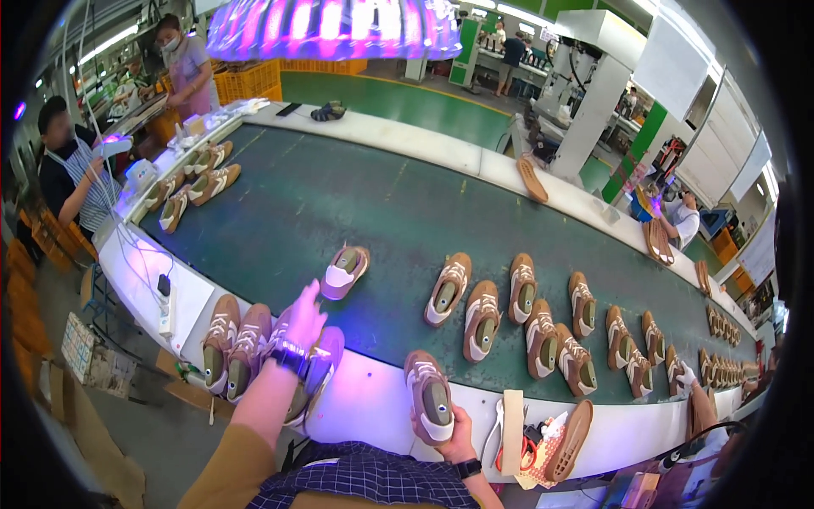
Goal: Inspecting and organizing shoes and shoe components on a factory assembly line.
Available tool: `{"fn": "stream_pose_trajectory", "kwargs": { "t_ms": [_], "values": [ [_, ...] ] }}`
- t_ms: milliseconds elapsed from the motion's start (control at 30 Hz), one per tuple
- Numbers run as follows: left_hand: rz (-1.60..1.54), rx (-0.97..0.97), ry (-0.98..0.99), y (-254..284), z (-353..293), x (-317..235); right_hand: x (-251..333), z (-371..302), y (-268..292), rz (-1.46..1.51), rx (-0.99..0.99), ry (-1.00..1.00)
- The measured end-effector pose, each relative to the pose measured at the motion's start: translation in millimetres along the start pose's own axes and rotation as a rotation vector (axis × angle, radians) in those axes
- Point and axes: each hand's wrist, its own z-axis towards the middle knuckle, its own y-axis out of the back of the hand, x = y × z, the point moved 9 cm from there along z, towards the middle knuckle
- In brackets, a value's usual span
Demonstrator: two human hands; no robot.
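Note:
In my right hand (460, 437) is a brown and white sneaker (430, 392) with a dark form inside it, held over the white ledge at the belt's near edge. My left hand (303, 318) reaches out over the ledge with its fingers stretched and nothing in them. Just beyond its fingertips a lone sneaker (345, 273) stands on the dark green belt (373, 216). Below that hand a purple-lit sneaker (320, 369) rests on the ledge, partly behind my wrist. To its left stand two more sneakers, one at the outer end (222, 339) and one beside it (249, 343).
Several sneakers (482, 321) stand along the belt to the right. A lit lamp hood (335, 30) hangs above. Pliers (494, 424), a wooden strip (512, 433) and a loose sole (570, 441) lie on the near ledge. Co-workers stand around the belt; one gloved hand (683, 373) touches a shoe.

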Motion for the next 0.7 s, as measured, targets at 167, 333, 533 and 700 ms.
{"fn": "stream_pose_trajectory", "kwargs": {
  "t_ms": [167,333,533,700],
  "values": [
    [0.212,0.242,-0.203,34.7,-38.8,49.1,5.7,-9.5,15.7,0.045,0.082,0.038],
    [0.427,0.243,-0.366,35.8,-117.4,38.1,13.3,19.5,-8.2,-0.088,0.056,0.044],
    [0.549,0.255,-0.457,57.6,-90.3,60.7,99.2,141.2,-176.1,-0.248,0.401,0.241],
    [0.546,0.306,-0.415,46.0,-92.7,59.1,161.7,231.8,-188.7,-0.668,-0.124,0.521]
  ]
}}
